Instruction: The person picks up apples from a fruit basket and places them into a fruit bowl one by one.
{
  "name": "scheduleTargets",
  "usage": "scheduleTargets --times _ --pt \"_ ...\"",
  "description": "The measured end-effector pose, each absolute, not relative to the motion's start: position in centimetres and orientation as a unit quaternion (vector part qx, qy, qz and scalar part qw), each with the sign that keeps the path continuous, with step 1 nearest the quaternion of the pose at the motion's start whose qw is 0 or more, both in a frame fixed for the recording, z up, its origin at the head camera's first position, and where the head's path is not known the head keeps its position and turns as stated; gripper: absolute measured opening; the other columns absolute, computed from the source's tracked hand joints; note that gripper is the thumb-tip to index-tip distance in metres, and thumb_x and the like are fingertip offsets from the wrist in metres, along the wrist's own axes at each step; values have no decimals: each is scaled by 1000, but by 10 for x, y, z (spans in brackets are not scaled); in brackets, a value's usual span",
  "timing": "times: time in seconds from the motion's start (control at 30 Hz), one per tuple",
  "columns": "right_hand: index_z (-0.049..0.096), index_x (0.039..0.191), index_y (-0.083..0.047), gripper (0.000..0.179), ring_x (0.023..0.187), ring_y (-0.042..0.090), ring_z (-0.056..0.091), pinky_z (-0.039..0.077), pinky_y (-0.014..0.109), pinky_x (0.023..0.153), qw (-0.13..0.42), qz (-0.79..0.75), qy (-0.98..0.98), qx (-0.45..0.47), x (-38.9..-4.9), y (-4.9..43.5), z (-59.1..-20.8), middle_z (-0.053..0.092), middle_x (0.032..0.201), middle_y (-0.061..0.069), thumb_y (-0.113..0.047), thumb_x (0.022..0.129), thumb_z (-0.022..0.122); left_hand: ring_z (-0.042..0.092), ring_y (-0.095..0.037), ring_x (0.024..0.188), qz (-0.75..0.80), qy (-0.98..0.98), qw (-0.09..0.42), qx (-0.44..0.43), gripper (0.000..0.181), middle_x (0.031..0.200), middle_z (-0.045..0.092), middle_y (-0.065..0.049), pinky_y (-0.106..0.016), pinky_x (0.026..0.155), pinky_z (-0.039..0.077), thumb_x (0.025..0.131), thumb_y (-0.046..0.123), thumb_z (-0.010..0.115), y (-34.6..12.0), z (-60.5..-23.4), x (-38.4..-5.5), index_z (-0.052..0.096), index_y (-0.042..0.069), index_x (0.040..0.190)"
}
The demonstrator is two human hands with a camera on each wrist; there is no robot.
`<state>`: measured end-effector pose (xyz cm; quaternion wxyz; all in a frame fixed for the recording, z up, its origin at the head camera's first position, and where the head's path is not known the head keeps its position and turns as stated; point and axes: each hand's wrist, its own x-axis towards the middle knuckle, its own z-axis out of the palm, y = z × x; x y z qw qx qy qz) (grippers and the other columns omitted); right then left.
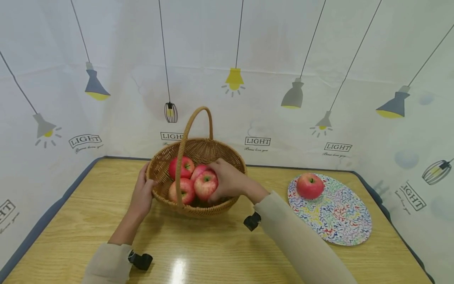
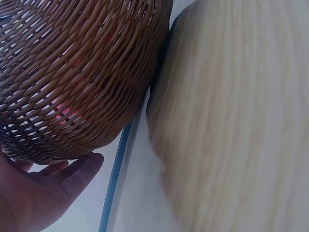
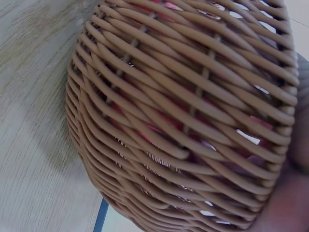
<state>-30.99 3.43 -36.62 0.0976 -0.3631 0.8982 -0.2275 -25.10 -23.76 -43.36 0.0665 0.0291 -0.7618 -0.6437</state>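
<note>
A brown wicker basket (image 1: 209, 211) with a tall arched handle (image 1: 181, 157) stands towards the back of the table. My left hand (image 1: 142, 195) holds its left rim; in the left wrist view the fingers (image 2: 82, 174) reach round the woven side. Inside the basket, my right hand (image 1: 227, 179) grips a red and yellow apple (image 1: 205, 185) from its right side. Beside that apple sit a red apple (image 1: 186, 167) at the back left, another apple (image 1: 186, 191) at the front left and a partly covered apple (image 1: 198, 170) behind. In the right wrist view the basket wall (image 3: 183, 116) hides most of the hand.
To the right lies an oval plate (image 1: 340, 221) with a multicoloured squiggle pattern, bearing one red apple (image 1: 310, 186) near its back left edge. The wooden table (image 1: 205, 252) is bordered by a white cloth backdrop (image 1: 213, 47) printed with lamps.
</note>
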Motion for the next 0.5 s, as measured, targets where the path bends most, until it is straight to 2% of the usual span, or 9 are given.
scheduleTargets --times 0.23,0.5 --pt "55 136 -10 85 109 20 57 54 38 95 78 -270 894 -350 -309 38 -365 56 122 9 -26 62 93 21 -48 151 -644 -761 66 27 74 169 9 -19 -66 114 33 96 11 32 -237 -434 -250 4 17 164" --pt "52 139 -9 87 113 23 57 53 43 98 55 -335 876 -341 -304 45 -363 50 132 11 -23 64 93 21 -47 152 -638 -767 64 32 74 170 9 -17 -65 115 32 96 12 32 -238 -433 -250 4 18 164"
